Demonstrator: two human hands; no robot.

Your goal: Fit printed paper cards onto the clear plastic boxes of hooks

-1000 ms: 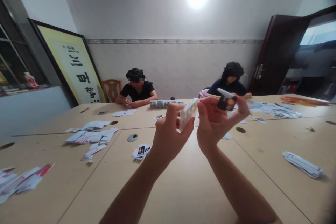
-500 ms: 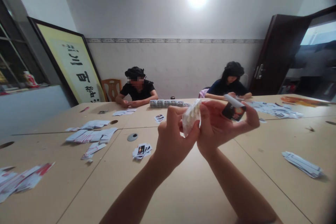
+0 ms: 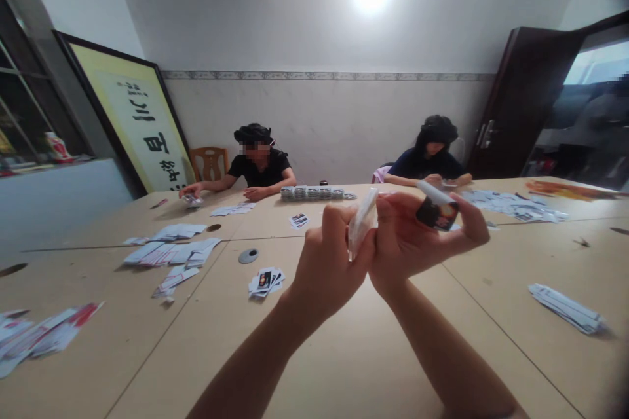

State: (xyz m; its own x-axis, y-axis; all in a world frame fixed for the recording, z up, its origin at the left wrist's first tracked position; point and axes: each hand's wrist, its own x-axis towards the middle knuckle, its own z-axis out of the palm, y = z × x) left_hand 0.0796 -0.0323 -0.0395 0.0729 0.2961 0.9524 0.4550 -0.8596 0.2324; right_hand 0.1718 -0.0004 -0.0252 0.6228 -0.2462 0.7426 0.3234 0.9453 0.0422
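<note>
Both my hands are raised above a tan table (image 3: pixel 344 353), pressed close together. My left hand (image 3: pixel 327 265) is closed, pinching a small clear plastic sleeve (image 3: pixel 361 222) held edge-on between thumb and fingers. My right hand (image 3: pixel 417 236) touches the same sleeve with its thumb and grips a small dark printed card (image 3: pixel 437 211) with a white top edge between its fingers. A little heap of similar dark cards (image 3: pixel 265 281) lies on the table just left of my left wrist.
White paper slips lie in piles at the left (image 3: pixel 171 252), near left edge (image 3: pixel 34 337), right (image 3: pixel 565 308) and far right (image 3: pixel 511 204). A row of small round tins (image 3: pixel 312 193) stands at the far side. Two seated people (image 3: pixel 258 167) (image 3: pixel 430 154) work opposite. A dark door (image 3: pixel 521 98) stands open.
My hands have sunk slightly and moved closer together; the sleeve has turned edge-on. The person opposite at the left has reached an arm out to the left.
</note>
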